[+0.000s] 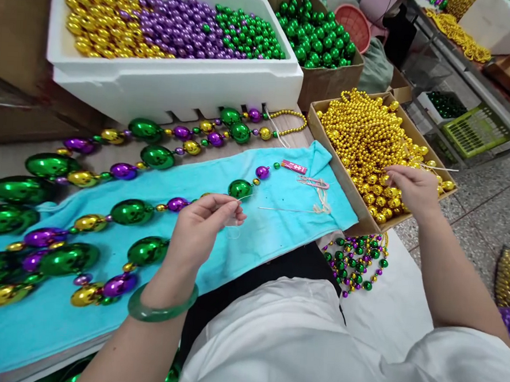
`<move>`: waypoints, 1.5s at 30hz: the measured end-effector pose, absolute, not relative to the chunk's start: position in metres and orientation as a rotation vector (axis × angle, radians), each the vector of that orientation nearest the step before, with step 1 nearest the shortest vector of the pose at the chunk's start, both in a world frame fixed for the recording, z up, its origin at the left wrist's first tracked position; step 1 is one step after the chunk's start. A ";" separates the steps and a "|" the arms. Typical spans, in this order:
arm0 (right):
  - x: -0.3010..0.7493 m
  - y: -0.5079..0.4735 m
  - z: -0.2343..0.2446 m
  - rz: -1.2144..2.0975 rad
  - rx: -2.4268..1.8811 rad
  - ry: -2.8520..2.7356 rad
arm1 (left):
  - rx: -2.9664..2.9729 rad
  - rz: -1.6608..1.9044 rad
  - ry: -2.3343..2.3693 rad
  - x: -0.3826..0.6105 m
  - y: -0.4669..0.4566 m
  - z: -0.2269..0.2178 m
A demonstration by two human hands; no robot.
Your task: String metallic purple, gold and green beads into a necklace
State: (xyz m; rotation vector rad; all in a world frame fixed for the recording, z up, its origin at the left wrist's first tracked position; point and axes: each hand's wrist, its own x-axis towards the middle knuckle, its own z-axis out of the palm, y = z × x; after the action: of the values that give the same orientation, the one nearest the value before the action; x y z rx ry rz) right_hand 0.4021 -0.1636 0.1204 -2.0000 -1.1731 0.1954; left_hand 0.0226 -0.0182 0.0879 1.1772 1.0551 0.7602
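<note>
My left hand [210,220] is closed in a pinch on a thin clear thread [246,197], above the blue towel [273,238]. Near it lies a strand of green, purple and gold beads [133,212], partly hidden by the hand. Over the box of gold bead strings [362,128], my right hand [414,189] is closed with its fingertips together. A thin pale stick [444,168] juts out behind those fingers and seems held in them. On the towel are a long needle [286,209], a pink clip-like tool [313,182] with pale string, and a small pink packet [294,167].
A white foam box [175,85] of gold, purple and green beads stands at the back. Beside it is a carton of large green beads [316,36]. Another beaded strand [157,157] curves below the foam box. Multicoloured bead strings [358,261] hang by my lap.
</note>
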 end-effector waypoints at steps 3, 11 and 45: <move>0.393 -0.156 0.157 0.047 -1.966 -1.123 | 1.187 0.752 1.051 0.020 -0.018 0.087; 0.329 -0.118 0.225 0.033 -1.901 -1.424 | 1.130 0.828 0.995 0.021 -0.022 0.098; 0.161 0.006 0.234 1.053 -1.311 -1.995 | 0.882 0.841 0.685 0.063 -0.016 0.083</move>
State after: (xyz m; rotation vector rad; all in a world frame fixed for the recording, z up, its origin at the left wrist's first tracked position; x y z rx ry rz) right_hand 0.1609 0.0065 0.2339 -1.3114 -1.9948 1.0532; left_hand 0.0634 -0.0159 0.0834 0.8820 0.6845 0.8414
